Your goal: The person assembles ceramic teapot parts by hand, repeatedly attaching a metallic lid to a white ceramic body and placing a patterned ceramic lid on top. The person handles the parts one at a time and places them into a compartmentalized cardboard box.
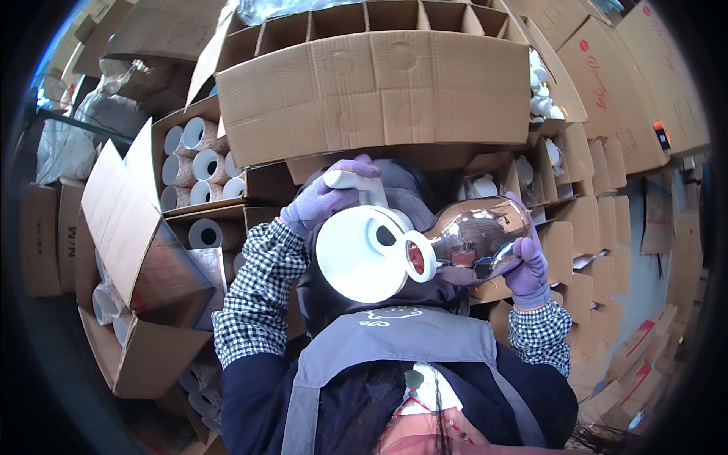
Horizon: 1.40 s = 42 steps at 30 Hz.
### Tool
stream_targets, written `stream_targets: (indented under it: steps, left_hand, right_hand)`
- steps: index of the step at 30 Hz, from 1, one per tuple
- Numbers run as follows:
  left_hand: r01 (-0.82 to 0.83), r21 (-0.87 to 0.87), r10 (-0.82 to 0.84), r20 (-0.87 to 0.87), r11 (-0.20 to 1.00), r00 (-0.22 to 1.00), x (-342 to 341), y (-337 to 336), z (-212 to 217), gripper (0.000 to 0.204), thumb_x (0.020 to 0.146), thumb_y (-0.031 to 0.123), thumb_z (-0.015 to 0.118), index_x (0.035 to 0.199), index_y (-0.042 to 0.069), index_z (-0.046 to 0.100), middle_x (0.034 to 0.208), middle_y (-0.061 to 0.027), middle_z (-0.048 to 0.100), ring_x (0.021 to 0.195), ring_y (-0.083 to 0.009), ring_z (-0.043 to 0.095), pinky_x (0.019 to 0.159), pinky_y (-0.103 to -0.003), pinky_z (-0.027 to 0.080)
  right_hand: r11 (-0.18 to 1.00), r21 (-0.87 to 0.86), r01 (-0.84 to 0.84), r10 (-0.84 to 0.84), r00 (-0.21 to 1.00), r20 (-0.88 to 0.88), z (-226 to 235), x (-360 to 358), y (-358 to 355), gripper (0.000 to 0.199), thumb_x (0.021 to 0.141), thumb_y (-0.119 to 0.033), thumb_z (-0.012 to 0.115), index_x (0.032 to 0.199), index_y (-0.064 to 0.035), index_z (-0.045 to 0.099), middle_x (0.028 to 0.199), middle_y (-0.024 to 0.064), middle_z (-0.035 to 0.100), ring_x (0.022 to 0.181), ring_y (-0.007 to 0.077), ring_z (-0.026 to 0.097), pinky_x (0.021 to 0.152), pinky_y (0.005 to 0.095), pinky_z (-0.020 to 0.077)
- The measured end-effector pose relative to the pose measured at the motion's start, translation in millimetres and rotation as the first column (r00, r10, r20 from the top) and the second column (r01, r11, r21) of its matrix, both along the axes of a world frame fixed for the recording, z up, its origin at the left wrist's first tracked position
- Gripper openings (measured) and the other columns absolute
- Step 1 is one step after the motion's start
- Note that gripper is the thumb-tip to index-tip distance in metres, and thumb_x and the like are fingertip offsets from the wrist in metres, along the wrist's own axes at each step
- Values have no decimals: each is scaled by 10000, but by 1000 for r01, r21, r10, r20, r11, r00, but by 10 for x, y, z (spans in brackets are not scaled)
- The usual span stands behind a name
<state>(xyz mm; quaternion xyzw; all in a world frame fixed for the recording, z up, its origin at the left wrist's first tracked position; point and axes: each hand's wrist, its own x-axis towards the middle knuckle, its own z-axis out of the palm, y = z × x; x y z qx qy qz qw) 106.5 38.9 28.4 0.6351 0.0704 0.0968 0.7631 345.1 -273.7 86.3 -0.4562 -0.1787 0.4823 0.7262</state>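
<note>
My left hand (326, 199), in a lavender glove, is closed around the handle (353, 182) of a white jug body (337, 262). Its wide round mouth faces up, and a dark opening shows inside. In my right hand (528, 269), gloved the same way, is a shiny amber-brown mirrored vacuum flask liner (485, 227), held by its rounded base. The liner lies roughly sideways, its neck pointing left. A white ring (431, 262) circles that neck and overlaps the jug's right rim in view; whether they touch I cannot tell.
Ahead stands a cardboard box (371, 98) with divider cells. On the left, an open carton (178, 121) holds several white-ended cylinders (206, 164); another carton (155, 356) sits below it. Cardboard dividers (584, 227) with white pieces are at right, and stacked cartons (607, 83) stand beyond.
</note>
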Motion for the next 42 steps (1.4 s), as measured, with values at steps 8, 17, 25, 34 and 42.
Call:
stream_targets:
  steps: [8, 17, 25, 34, 42]
  left_hand:
    - [5, 746, 105, -100, 666, 989, 164, -251, 462, 356, 912, 248, 738, 1191, 44, 655, 998, -108, 651, 916, -260, 649, 821, -360, 522]
    - [-61, 695, 262, -186, 717, 947, 21, -394, 453, 503, 896, 214, 748, 1342, 40, 590, 1133, -130, 646, 1046, -266, 635, 930, -368, 502]
    - [-122, 591, 274, -175, 798, 946, -389, -213, 102, 603, 900, 261, 751, 1400, -4, 544, 1201, -110, 643, 1052, -180, 641, 937, -298, 509]
    - [-205, -595, 57, -258, 777, 965, -631, -434, -12, 761, 778, 153, 879, 1426, -27, 522, 1343, -116, 636, 1226, -204, 603, 1119, -346, 430]
    - [-152, -283, 40, -365, 947, 930, -575, -529, -27, 521, 954, 204, 714, 1400, -11, 552, 1329, -121, 647, 1187, -215, 625, 1064, -336, 484]
  right_hand:
    - [970, -6, 242, -236, 952, 194, 112, 68, -341, 917, 869, -358, 768, 1567, -15, 281, 1438, 126, 497, 1328, 242, 513, 1105, 366, 453]
    - [983, -153, 102, -64, 969, 237, -200, -90, -123, 934, 812, -196, 841, 1561, -45, 303, 1461, 103, 474, 1328, 225, 495, 1138, 353, 400]
    - [991, -120, -66, 101, 945, 312, -591, -510, 200, 1088, 729, -172, 921, 1565, -44, 236, 1518, 120, 359, 1397, 235, 413, 1143, 341, 397]
    - [853, -411, -322, 518, 418, 747, -601, -225, 168, 1206, 710, -303, 890, 1604, -8, 136, 1586, 229, 257, 1475, 365, 306, 1216, 402, 257]
    - [835, -436, -335, 508, 773, 379, -534, -162, 279, 1123, 730, -368, 899, 1591, -39, 258, 1440, 167, 489, 1281, 267, 522, 1097, 367, 404]
